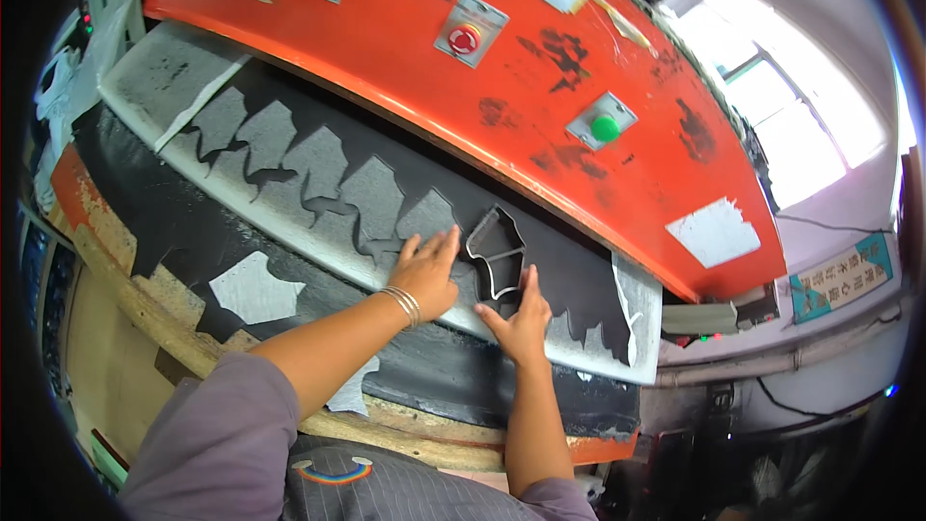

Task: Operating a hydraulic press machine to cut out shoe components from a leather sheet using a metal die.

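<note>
Cutter: metal outline (503, 254) on dark sheet (569, 275), between the hands, right of the cutouts (374, 195).
Left hand (427, 277): grip released, fingers spread just left of cutter.
Right hand (521, 326): thumb and fingers straddle cutter's near end; can't tell if grasping.
Placement: I'd set it flat, close to last cutout, no overlap.
Cutter axis: long way person-to-red machine (386, 48), narrower end toward person.

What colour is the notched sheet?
The sheet is dark grey, almost black; head view shows it.

A head-worn fisheye looks down at both hands (424, 277) from close above.
</note>
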The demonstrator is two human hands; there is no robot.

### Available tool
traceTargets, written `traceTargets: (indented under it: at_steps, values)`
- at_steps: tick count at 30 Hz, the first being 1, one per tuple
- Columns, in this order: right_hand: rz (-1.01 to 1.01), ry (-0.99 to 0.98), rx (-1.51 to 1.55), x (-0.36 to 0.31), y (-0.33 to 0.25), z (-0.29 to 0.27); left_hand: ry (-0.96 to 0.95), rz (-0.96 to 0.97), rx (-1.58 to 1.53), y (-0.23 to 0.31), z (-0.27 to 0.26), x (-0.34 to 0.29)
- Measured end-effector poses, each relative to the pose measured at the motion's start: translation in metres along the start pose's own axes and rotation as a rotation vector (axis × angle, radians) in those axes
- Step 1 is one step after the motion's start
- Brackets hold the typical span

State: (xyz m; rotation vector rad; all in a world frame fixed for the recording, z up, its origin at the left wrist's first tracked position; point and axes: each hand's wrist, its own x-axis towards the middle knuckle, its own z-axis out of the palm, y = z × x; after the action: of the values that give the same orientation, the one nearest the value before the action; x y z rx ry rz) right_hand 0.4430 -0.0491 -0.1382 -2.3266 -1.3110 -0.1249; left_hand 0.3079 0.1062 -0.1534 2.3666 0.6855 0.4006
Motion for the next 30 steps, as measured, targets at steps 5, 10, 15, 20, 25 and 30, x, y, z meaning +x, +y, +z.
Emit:
traceTargets:
  at_steps: [5, 10, 15, 20, 25, 30]
  values:
    - [0.018, 0.027, -0.026, -0.005, 0.006, 0.004, 0.011, 0.092, -0.063, -0.004, -0.01, 0.001]
    - [-0.02, 0.048, -0.005, 0.0, 0.001, 0.004, -0.01, 0.089, -0.066, -0.006, -0.022, 0.001]
    - [-0.009, 0.039, -0.019, -0.006, -0.005, 0.001, -0.02, 0.107, -0.042, -0.005, -0.025, -0.005]
    - [-0.027, 0.051, -0.048, -0.018, 0.0, 0.01, 0.003, 0.163, -0.02, -0.011, -0.019, -0.014]
    - [-0.018, 0.129, -0.007, -0.003, -0.02, -0.027, 0.381, 0.087, -0.299, -0.047, -0.057, -0.003]
    - [-0.074, 0.416, 0.614, 0.055, -0.078, -0.108, 0.967, 0.069, -0.309, -0.103, -0.208, 0.025]
